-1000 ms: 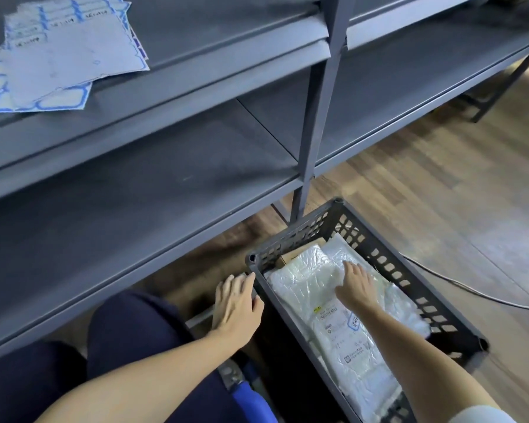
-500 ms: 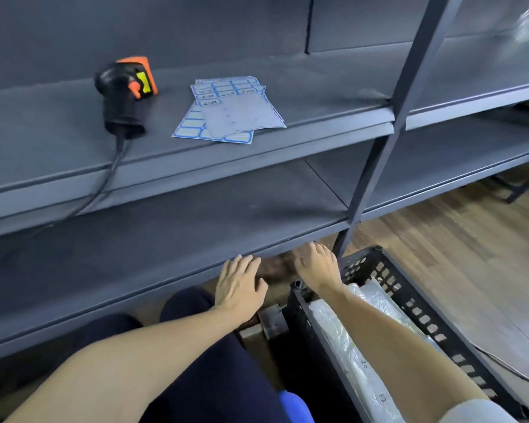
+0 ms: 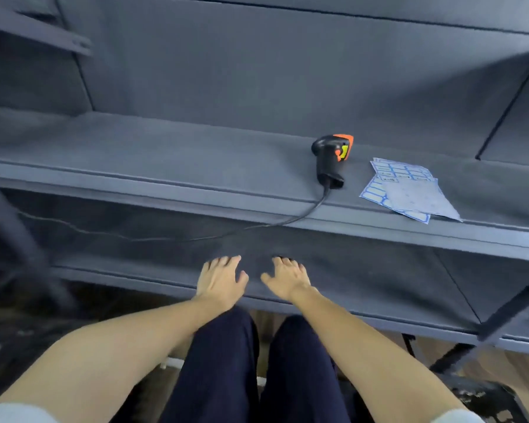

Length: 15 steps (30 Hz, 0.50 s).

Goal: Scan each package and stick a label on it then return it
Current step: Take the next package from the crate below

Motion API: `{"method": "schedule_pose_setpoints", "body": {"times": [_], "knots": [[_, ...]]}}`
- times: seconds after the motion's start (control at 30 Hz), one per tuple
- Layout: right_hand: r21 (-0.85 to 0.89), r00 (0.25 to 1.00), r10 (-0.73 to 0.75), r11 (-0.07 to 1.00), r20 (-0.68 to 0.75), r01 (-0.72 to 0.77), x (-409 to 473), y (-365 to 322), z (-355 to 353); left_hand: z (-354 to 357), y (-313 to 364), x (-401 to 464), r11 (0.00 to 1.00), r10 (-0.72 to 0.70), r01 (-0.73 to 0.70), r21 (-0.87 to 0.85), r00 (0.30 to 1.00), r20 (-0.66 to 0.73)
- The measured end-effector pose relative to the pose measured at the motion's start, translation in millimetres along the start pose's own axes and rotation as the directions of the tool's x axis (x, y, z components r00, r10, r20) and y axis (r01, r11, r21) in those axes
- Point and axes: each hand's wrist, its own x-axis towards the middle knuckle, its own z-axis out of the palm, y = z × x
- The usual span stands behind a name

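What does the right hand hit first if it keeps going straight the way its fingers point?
Probably nothing soon: the right hand points along the bare lower shelf toward its dark back. The scanner and label sheets lie on the shelf above. Depth is unclear.

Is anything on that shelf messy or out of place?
Only small things: the label sheets lie fanned unevenly, one corner at the shelf's front edge, and the scanner's cable droops over the front.

The upper shelf (image 3: 165,154) lies bare left of the scanner (image 3: 332,157); the label sheets (image 3: 409,193) sit just right of it, and its cable (image 3: 303,215) droops across the lower shelf's (image 3: 364,279) opening.
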Motion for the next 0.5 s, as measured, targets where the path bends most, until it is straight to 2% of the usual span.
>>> {"method": "schedule_pose_setpoints", "body": {"times": [0.1,0.23,0.37,0.5], "knots": [[-0.047,0.983,-0.149,0.987,0.103,0.155,13,-68,18,-12,-65,-20,0.989,-0.145,0.145,0.020,0.989,0.013],[-0.101,0.912,-0.320,0.930,0.259,0.355,11,-155,55,-20,-144,-63,0.941,-0.337,0.335,0.047,0.941,0.025],[-0.103,0.822,-0.466,0.847,0.327,0.522,2,-228,90,-26,-214,-110,0.856,-0.514,0.515,0.041,0.857,-0.024],[-0.117,0.763,-0.523,0.791,0.379,0.601,-5,-281,121,-22,-275,-151,0.758,-0.651,0.652,0.027,0.758,-0.034]]}}
